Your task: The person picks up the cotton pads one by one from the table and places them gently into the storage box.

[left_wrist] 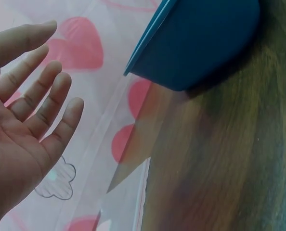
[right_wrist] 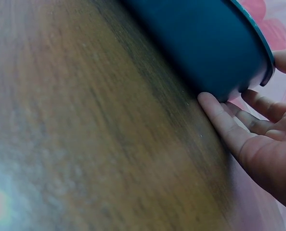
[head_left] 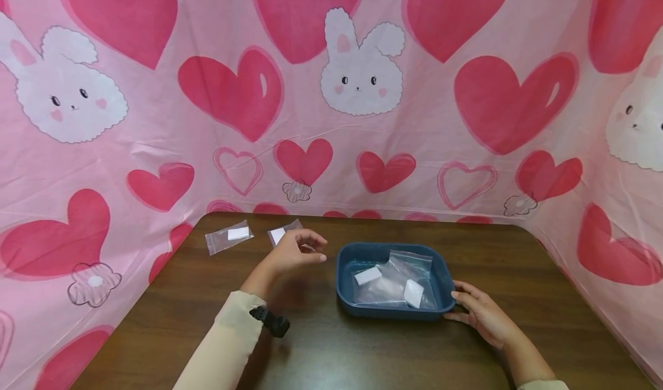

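A dark blue plastic bin (head_left: 396,312) sits on the table; in it lie clear zip bags (head_left: 383,292) with small white blocks inside. At the bin's right end my right hand (head_left: 484,315) holds it, fingertips at the rim and lower down against the wall. The right wrist view shows fingers (right_wrist: 225,122) at the bin's lower side. My left hand (head_left: 295,249) hovers left of the bin, fingers loosely bent and holding nothing. Just behind it is a clear zip bag (head_left: 278,236) with a white block, partly hidden by the hand.
Another clear zip bag (head_left: 220,241) with a white block lies at the table's back left. A pink cloth with hearts and rabbits (head_left: 362,85) hangs around the brown wooden table (head_left: 321,350). A black band (head_left: 269,321) is on the left wrist.
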The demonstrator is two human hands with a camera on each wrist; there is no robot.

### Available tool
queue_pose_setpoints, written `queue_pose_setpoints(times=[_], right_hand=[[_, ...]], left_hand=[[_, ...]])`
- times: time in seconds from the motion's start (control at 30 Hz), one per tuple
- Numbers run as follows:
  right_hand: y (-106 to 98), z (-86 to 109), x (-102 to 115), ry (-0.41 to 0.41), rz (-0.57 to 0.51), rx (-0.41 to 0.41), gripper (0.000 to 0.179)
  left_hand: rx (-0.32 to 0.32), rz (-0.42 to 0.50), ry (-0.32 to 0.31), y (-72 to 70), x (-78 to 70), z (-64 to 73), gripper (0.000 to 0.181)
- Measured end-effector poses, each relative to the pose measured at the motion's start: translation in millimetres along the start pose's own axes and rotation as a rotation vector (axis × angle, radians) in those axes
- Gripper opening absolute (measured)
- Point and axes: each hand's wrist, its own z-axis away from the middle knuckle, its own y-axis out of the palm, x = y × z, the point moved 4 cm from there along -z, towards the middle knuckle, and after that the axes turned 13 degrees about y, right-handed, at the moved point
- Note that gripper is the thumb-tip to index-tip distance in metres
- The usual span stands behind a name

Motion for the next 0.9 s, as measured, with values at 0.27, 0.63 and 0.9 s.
queue_pose_setpoints(times=[0.27, 0.63, 0.9], right_hand=[[-0.3, 0.9, 0.8, 0.006, -0.004, 0.000, 0.038], [-0.9, 0.8, -0.5, -0.024, -0.016, 0.019, 0.036], [-0.7, 0.5, 0.4, -0.044, -0.018, 0.038, 0.037]], left_hand=[[-0.034, 0.000, 0.003, -7.5, 5.9, 7.9, 0.030], [-0.135, 0.040, -0.006, -18.4, 17.6, 21.2, 0.031], [-0.220, 0.017, -0.018, -30.3, 25.8, 28.6, 0.032]])
